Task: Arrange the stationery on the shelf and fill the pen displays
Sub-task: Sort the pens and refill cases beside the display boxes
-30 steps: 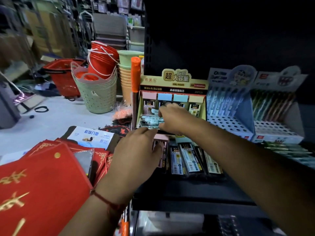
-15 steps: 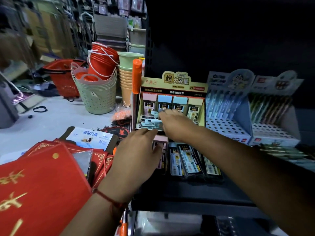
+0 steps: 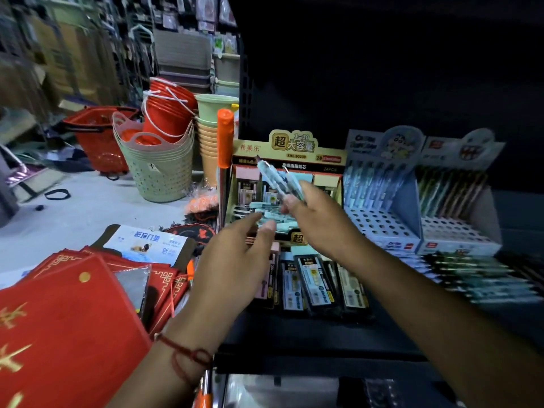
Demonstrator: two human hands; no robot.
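head view: right hand (image 3: 319, 219) grips pens (image 3: 278, 179) above display box (image 3: 294, 148); left hand (image 3: 235, 263) relaxed, empty.

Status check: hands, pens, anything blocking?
Right hand grips a few pale pens, lifted above the yellow display box. Left hand open, grip empty, hovering by the box front. Nothing blocking.

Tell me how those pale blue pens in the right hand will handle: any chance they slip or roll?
The pens look thin, smooth and round, so probably light and stiff. The right hand pinches several by one end, fanned apart, so one could slip loose. Laid flat on the shelf, they would likely roll.
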